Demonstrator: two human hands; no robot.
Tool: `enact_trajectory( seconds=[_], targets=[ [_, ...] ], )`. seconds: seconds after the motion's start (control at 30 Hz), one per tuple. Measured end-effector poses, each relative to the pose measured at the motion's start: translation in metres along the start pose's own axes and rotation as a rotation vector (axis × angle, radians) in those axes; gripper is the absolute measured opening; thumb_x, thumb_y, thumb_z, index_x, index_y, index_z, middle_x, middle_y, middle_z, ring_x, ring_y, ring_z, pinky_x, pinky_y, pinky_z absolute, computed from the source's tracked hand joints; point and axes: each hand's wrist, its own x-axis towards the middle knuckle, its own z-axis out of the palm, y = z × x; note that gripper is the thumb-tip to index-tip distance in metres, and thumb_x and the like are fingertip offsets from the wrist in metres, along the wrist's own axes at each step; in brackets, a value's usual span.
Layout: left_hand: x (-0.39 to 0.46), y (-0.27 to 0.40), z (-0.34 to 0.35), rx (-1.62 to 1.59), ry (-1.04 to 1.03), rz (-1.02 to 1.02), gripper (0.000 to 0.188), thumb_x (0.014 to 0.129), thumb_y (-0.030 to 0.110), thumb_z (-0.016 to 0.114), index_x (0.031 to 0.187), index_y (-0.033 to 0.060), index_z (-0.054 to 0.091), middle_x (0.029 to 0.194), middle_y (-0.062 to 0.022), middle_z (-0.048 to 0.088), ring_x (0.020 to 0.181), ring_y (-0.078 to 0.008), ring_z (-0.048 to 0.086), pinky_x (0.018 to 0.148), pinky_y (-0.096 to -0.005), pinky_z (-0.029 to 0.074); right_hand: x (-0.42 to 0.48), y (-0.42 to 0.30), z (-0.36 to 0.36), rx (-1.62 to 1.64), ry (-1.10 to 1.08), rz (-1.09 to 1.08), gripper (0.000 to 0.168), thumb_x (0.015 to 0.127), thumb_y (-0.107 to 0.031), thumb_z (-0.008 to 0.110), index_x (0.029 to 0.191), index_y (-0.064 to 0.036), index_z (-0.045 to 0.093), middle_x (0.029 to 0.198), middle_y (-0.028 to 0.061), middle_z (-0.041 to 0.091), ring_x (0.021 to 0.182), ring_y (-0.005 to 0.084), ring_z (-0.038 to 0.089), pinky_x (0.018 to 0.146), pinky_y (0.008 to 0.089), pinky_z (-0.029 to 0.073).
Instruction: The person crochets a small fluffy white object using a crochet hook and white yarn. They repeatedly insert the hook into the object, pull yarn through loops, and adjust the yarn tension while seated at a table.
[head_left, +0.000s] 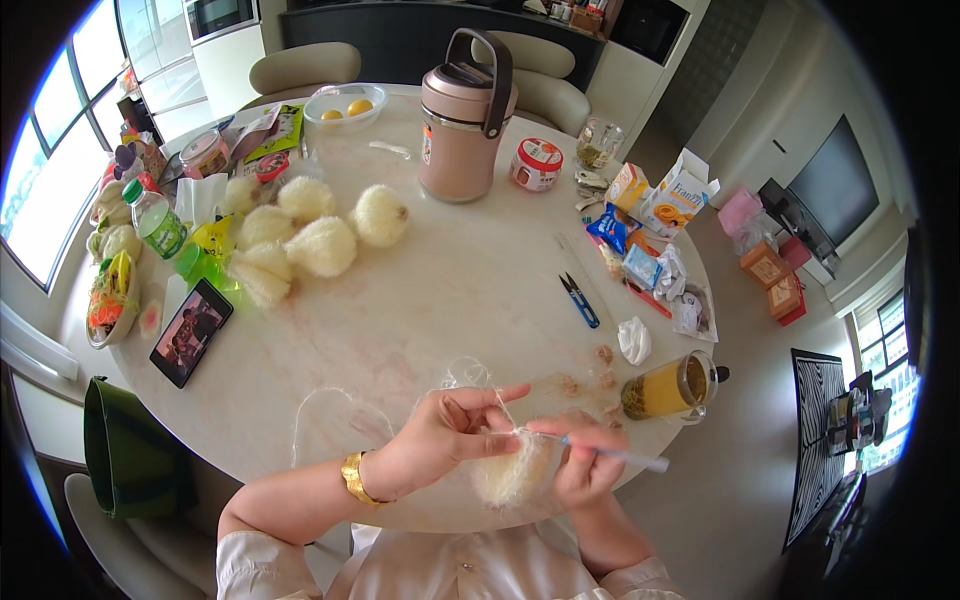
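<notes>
My left hand (457, 427) pinches the upper edge of a fuzzy cream crocheted piece (506, 472), with a strand of cream yarn (330, 390) running over its fingers and looping on the table. In my right hand (589, 454) is a crochet hook (630, 456) with a pale handle, its tip at the top edge of the piece. Several fluffy cream balls (322, 246) lie grouped at the upper left. Blue thread snips (580, 301) rest on the table beyond my right hand. Small brown fuzzy bits (604, 354) lie nearer to it.
A glass mug of tea (667, 388) stands close on the right, by a crumpled tissue (634, 340). A large pink insulated jug (465, 135) stands at the back. At left are a phone (191, 332), a green-capped bottle (157, 223) and a basket (112, 307); snack packs (615, 229) lie at right.
</notes>
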Motion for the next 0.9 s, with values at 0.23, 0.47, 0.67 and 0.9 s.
enact_trajectory(
  seconds=[0.23, 0.47, 0.67, 0.9],
  targets=[
    [-0.003, -0.002, 0.000, 0.173, 0.025, 0.128, 0.047, 0.081, -0.008, 0.063, 0.126, 0.0020, 0.052, 0.092, -0.0016, 0.067, 0.082, -0.0053, 0.059, 0.078, -0.0225, 0.050, 0.003, -0.003, 0.003, 0.486, 0.177, 0.503, 0.017, 0.098, -0.022, 0.041, 0.100, -0.005, 0.042, 0.085, 0.0082, 0.054, 0.071, 0.0275, 0.065, 0.061, 0.0343, 0.053],
    [-0.002, -0.007, 0.006, 0.108, 0.056, 0.168, 0.049, 0.081, -0.003, 0.065, 0.128, -0.0009, 0.050, 0.081, 0.0042, 0.062, 0.071, 0.0013, 0.051, 0.065, -0.0160, 0.044, 0.001, -0.003, 0.007, 0.577, 0.174, 0.605, 0.018, 0.098, -0.023, 0.043, 0.101, -0.006, 0.043, 0.084, 0.0107, 0.058, 0.078, 0.0284, 0.065, 0.066, 0.0350, 0.055],
    [-0.003, -0.010, 0.003, 0.120, 0.037, 0.073, 0.049, 0.082, -0.001, 0.065, 0.129, -0.0010, 0.049, 0.084, 0.0039, 0.062, 0.072, 0.0004, 0.052, 0.066, -0.0166, 0.045, 0.001, -0.005, 0.011, 0.398, 0.177, 0.574, 0.020, 0.098, -0.028, 0.042, 0.101, -0.008, 0.041, 0.078, 0.0148, 0.061, 0.070, 0.0248, 0.064, 0.061, 0.0320, 0.054],
    [-0.004, -0.008, 0.004, 0.091, 0.072, 0.094, 0.054, 0.082, -0.008, 0.062, 0.133, -0.0006, 0.044, 0.084, -0.0004, 0.063, 0.080, -0.0055, 0.058, 0.076, -0.0221, 0.049, 0.004, -0.001, 0.001, 0.048, 0.071, 0.191, 0.014, 0.099, -0.022, 0.039, 0.098, -0.008, 0.036, 0.075, 0.0166, 0.063, 0.062, 0.0263, 0.064, 0.058, 0.0340, 0.052]
  ],
)
